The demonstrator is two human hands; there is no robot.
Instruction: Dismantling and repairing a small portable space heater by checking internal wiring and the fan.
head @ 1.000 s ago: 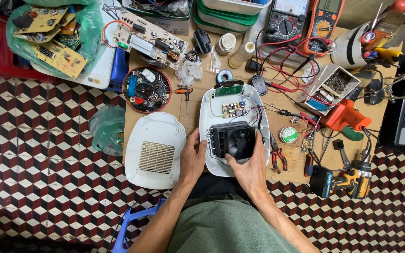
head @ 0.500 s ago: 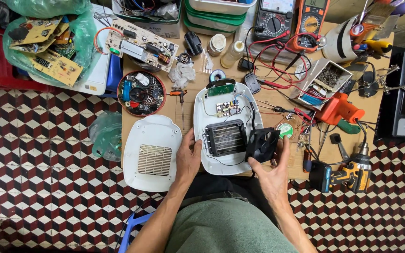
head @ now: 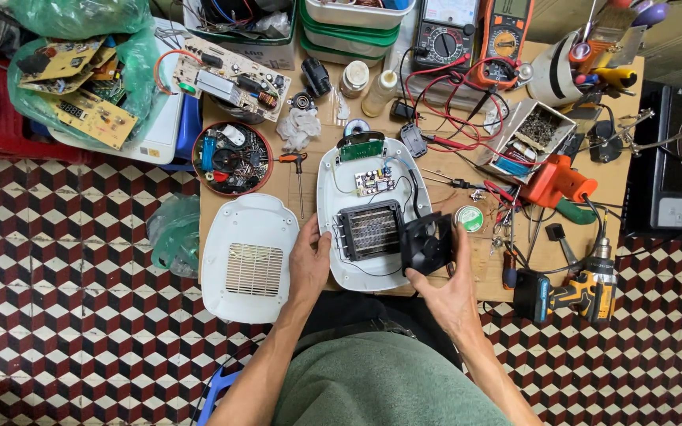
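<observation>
White plastic heater shell point(head: 333, 197), opened and lying flat on the wooden desk point(head: 515, 268), sits just in front of you. Your left hand point(head: 309, 264) rests against its left edge, fingers loosely curled on the rim, steadying rather than gripping.

Your right hand point(head: 447, 276) grasps the black fan unit point(head: 426, 243), lifted out and held just right of the shell, over its right edge. Thin wires appear to run from it back into the shell, though they are hard to trace.

Inside the shell: ribbed heating element point(head: 371, 230) exposed in the near half, small circuit board point(head: 374, 182) beyond it, green board point(head: 361, 147) at the far end.

Front cover point(head: 250, 256) with its grille lies apart to the left, overhanging the desk's left edge.

Progress, as a judgement: cover is off, fan is out of its seat; heating element and boards are still mounted.

Nearby: red-handled screwdriver point(head: 297, 170) left of the shell, round tray of small parts point(head: 233, 157) farther left, cordless drill point(head: 570, 288) near right, multimeters point(head: 475, 35) far.
</observation>
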